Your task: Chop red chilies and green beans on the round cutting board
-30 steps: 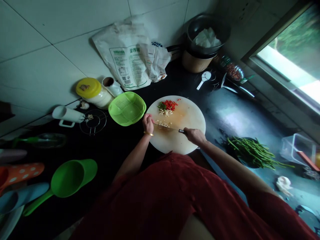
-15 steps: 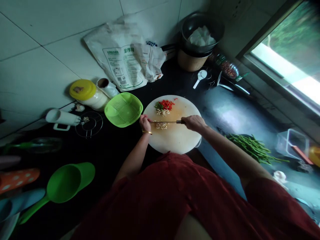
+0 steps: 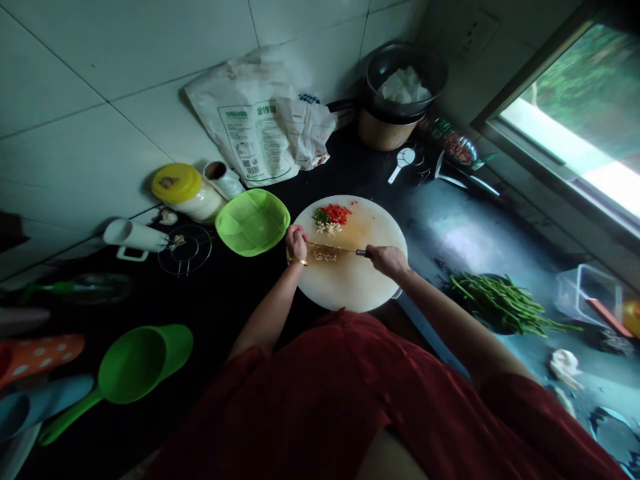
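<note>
A round pale cutting board (image 3: 360, 287) lies on the dark counter in front of me. My right hand (image 3: 389, 260) is closed round the handle of a knife (image 3: 334, 249), whose blade lies across the board over a small heap of chopped garlic (image 3: 324, 255). My left hand (image 3: 297, 241), wearing a gold bangle, rests with curled fingers at the blade's tip near the board's left edge. Further back on the board sit chopped red chilli (image 3: 339, 213), some green bits and more garlic.
A green colander (image 3: 253, 222) sits left of the board, with a yellow-lidded jar (image 3: 184, 189), a wire trivet (image 3: 185, 249) and a white bag (image 3: 260, 133) behind. Green beans (image 3: 495, 303) lie to the right; a pot (image 3: 403, 87) stands at the back. A green scoop (image 3: 133, 367) lies at near left.
The knife blade has rocked over the garlic pile, with my right hand shifting slightly toward me and back. My left hand stays at the blade tip. The view has shifted slightly.
</note>
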The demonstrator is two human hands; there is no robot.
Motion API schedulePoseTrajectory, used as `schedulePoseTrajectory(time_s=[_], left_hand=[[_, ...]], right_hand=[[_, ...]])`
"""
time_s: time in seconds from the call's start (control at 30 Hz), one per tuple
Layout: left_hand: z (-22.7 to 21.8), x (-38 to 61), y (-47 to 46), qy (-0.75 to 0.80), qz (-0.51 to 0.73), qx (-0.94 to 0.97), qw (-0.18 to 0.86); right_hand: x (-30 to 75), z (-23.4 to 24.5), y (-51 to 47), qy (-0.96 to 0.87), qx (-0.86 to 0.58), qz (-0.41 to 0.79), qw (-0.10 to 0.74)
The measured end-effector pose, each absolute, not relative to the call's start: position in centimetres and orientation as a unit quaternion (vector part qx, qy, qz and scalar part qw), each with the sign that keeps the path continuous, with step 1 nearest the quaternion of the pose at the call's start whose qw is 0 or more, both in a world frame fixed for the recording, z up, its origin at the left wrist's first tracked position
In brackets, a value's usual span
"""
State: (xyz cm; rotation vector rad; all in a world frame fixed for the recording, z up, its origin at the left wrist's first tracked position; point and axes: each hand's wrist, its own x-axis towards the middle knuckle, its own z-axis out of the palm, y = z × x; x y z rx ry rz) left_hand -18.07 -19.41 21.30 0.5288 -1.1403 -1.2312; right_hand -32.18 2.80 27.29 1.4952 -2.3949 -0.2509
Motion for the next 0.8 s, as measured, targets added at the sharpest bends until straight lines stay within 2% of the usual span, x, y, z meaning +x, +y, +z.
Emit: schedulePoseTrajectory(time_s=[0.27,0.43,0.53,0.63,0.7,0.8], left_hand=[[20.9,-17.9,-20.1,-0.486,-0.561,0.233,0.629],[20.9,-15.3,-18.6,-0.594,-0.496,0.172,0.610],[21.8,-11.3,-17.2,-0.767,-0.392,0.076,0.503],[23.0,-9.1,-15.3,-0.910,-0.208,0.066,0.353],[23.3,-10.0,-13.5,-0.947,-0.114,0.106,0.280],[22.6,-13.1,-10.8,-0.973,-0.044,0.106,0.201]], right_hand=[[-30.8,26.9,2.8,-0.831,0.522,-0.086,0.169],[-31.5,24.4,3.8,-0.833,0.529,-0.018,0.163],[-32.2,24.0,5.9,-0.812,0.539,0.008,0.223],[-32.3,24.6,7.8,-0.781,0.554,-0.016,0.288],[-31.8,25.0,8.4,-0.763,0.568,-0.035,0.305],[-30.7,25.0,8.5,-0.747,0.586,-0.053,0.309]])
